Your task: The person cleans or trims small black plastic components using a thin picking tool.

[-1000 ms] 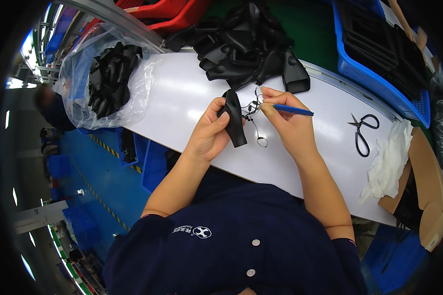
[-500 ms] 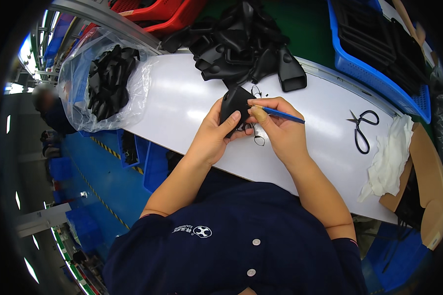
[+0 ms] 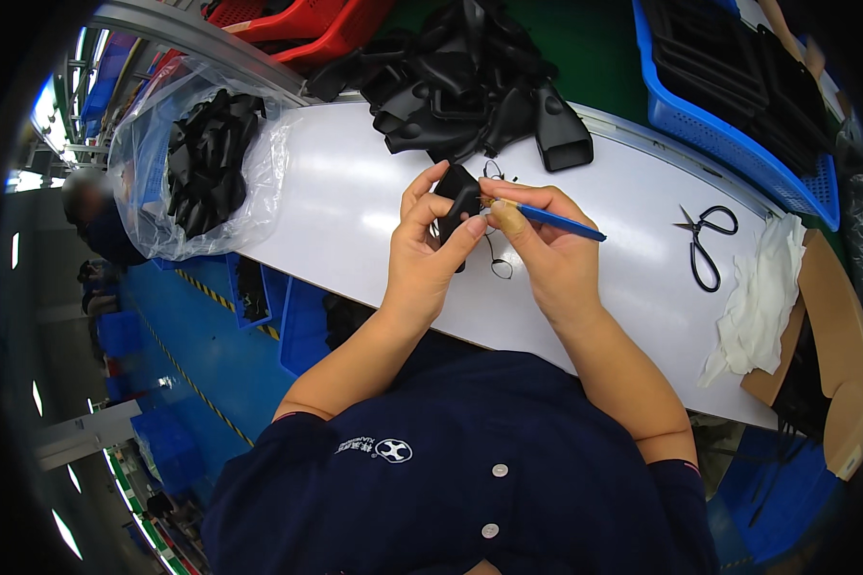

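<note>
Over the white table, my left hand [image 3: 418, 247] is closed around a black hollow moulded part [image 3: 461, 192], fingers and thumb on its sides. A slim blue-handled tool [image 3: 561, 222] is pinched in my right hand [image 3: 554, 251]. Its tip meets or nearly meets the part's right edge; exact contact is hidden by my fingers. Thin curled black strips [image 3: 501, 266] lie on the table just beyond and below the part. A heap of similar black parts [image 3: 451, 91] is piled farther back.
A clear plastic bag [image 3: 264, 182] with black parts stands at the left. Black-handled scissors [image 3: 705, 249] and a white cloth [image 3: 759, 302] lie to the right, beside a cardboard box [image 3: 839, 355]. Blue [image 3: 729, 144] and red [image 3: 340, 34] crates border the back.
My left hand has turned the black part, so its narrower side now faces up, and its fingers have shifted upward around it. The blue-handled tool stays in my right hand, moved slightly right.
</note>
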The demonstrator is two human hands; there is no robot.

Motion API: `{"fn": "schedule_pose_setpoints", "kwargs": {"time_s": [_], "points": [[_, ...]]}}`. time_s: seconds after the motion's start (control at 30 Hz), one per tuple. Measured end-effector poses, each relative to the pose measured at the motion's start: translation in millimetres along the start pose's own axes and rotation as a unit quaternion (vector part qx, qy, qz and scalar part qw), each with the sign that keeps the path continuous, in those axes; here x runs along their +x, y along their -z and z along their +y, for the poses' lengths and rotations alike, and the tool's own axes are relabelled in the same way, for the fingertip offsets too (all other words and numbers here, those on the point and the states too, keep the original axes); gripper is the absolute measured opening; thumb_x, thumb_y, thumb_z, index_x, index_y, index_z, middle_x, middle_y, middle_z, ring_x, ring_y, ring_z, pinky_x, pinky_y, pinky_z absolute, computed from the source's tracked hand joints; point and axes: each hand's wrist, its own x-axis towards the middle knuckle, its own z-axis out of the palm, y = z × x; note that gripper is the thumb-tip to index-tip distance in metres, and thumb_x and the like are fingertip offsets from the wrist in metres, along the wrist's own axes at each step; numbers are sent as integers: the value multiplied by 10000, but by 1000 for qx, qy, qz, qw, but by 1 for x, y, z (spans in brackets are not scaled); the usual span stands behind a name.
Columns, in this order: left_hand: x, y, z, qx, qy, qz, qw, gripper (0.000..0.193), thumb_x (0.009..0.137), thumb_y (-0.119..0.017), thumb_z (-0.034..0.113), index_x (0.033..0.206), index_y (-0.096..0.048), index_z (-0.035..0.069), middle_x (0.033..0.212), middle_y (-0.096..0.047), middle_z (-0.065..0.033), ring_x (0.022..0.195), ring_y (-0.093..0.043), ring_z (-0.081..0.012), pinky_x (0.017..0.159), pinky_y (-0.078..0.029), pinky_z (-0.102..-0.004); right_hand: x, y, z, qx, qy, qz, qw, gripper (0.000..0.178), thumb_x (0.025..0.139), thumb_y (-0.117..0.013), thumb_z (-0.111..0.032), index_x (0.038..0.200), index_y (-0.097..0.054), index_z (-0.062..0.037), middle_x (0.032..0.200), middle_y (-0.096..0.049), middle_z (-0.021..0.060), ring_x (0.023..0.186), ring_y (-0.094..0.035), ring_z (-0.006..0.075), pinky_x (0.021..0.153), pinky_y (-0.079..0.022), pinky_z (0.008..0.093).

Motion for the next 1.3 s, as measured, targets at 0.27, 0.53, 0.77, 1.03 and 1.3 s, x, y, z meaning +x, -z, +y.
{"fn": "schedule_pose_setpoints", "kwargs": {"time_s": [0.27,0.53,0.77,1.03,1.3], "points": [[-1,-9,0,85,-66,15,994,119,851,-740,82,875,-623,91,1400,-354,-132,1422,-233,-272,1045,-378,-393,-2,2,4,18,-12,8,1000,176,939,-660,-78,1086,-645,17,1058,-692,87,876,-611,58,729,-474,189],[0,-11,-5,233,-174,60,955,110,806,-780,97,842,-676,87,1445,-318,-145,1286,-394,-309,1016,-376,-412,-5,0,5,-59,42,20,997,157,940,-654,-77,1065,-658,19,1051,-702,99,917,-649,110,816,-523,240],[1,-4,-7,228,-173,70,956,136,812,-777,88,825,-642,77,1452,-313,-142,1211,-429,-270,991,-388,-388,6,7,16,-305,244,50,919,101,927,-657,-58,988,-655,24,953,-710,95,844,-659,120,774,-520,238],[6,26,0,57,-142,-20,988,159,826,-753,39,860,-599,61,1484,-347,-168,1226,-452,-259,980,-428,-348,24,34,0,-329,29,38,943,188,931,-682,-181,1007,-657,-11,1047,-701,93,878,-637,112,803,-510,243],[4,19,-17,115,-162,-100,975,173,839,-752,86,964,-632,77,1518,-294,-178,1391,-317,-329,1098,-312,-428,8,8,2,-67,-79,7,995,280,1025,-523,-257,1157,-608,-25,1055,-687,145,959,-687,198,789,-558,289]]}}
